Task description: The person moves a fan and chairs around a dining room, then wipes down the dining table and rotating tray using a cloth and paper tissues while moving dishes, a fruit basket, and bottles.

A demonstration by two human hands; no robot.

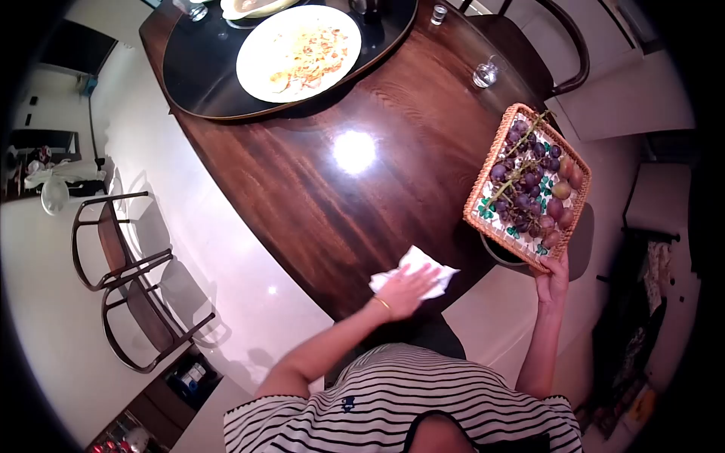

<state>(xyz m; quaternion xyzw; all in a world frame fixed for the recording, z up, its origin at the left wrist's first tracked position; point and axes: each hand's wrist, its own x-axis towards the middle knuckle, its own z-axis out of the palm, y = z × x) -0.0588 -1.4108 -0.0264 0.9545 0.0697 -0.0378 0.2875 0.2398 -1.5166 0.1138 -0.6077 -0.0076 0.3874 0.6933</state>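
My left hand [404, 293] holds a crumpled white tissue [436, 285] against the near end of the dark wooden table [302, 204], its fingers stretched over the top. To the right, my right hand [553, 281] grips the near corner of a rectangular wicker basket [483, 177], tilted and held out by the table's right edge. A bunch of dark purple grapes [521, 185] on green stems lies in the basket. Several larger reddish fruits [563, 190] line its right side. The basket's lining is white with green leaf shapes.
A black turntable [200, 79] at the far end bears a white plate [253, 75] with food scraps and a bowl [253, 7]. Small glasses [485, 73] stand along the right edge. Chairs [143, 309] are on the left; another chair [521, 45] is at the far right.
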